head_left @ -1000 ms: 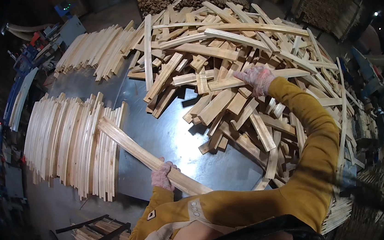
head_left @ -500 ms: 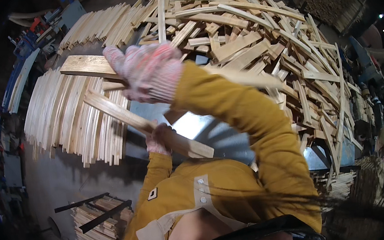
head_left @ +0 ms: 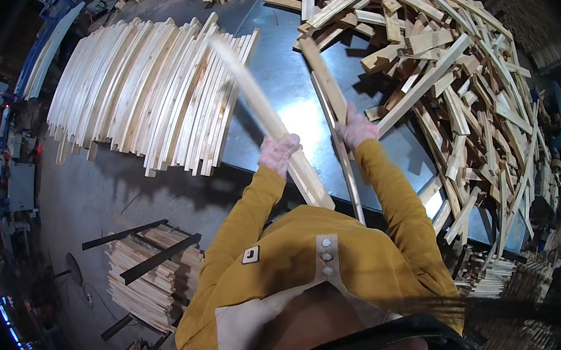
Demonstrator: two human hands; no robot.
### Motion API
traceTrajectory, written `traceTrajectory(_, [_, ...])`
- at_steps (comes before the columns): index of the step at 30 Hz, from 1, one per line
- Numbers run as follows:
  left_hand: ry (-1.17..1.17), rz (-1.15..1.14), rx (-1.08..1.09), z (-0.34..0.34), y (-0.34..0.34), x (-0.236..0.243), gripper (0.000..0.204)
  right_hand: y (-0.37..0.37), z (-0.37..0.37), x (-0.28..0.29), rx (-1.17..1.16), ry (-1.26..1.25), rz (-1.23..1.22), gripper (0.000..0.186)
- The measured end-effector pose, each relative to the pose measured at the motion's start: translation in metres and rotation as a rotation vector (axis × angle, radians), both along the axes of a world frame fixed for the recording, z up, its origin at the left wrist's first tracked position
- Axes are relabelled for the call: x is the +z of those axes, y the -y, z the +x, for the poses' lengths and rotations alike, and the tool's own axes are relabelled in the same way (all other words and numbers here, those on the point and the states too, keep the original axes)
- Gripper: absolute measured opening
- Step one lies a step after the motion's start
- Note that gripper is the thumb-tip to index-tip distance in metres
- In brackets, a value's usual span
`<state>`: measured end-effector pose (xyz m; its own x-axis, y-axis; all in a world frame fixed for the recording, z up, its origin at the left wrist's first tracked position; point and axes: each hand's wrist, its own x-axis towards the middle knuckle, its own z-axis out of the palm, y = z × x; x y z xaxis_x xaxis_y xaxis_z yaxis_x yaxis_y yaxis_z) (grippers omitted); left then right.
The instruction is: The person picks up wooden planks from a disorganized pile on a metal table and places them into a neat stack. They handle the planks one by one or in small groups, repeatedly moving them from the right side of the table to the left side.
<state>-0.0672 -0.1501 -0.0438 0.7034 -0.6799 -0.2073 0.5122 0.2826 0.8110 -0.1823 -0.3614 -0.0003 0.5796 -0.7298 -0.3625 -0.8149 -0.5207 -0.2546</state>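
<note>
Left hand (head_left: 280, 153) clasped, wood (head_left: 260, 106) jutting both ways

White glare on metal table (head_left: 303, 115); dim toward edges; fisheye bending, black corners; left board (head_left: 256, 100) motion-blurred.

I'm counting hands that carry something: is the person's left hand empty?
No, the pink-gloved left hand grips a long, flat, pale wooden board.

Right hand (head_left: 358, 129) swung rightward, away from slat stack (head_left: 144, 93), now beside left hand (head_left: 278, 153).
</note>
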Motion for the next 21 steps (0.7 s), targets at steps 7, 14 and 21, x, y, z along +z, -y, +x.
traceTrajectory(7, [-0.28, 0.232, -0.342, 0.072, 0.042, -0.024, 0.039, -0.053, 0.051, -0.08, 0.294, 0.43, 0.115, 0.055])
traceTrajectory(14, [-0.658, -0.163, -0.559, 0.025, -0.044, -0.039, 0.059, -0.158, -0.132, -0.054, -0.02, 0.017, -0.253, 0.083])
traceTrajectory(21, [-0.05, 0.308, -0.356, 0.073, -0.014, -0.099, 0.059, -0.128, -0.102, -0.052, -0.163, 0.461, 0.264, 0.064])
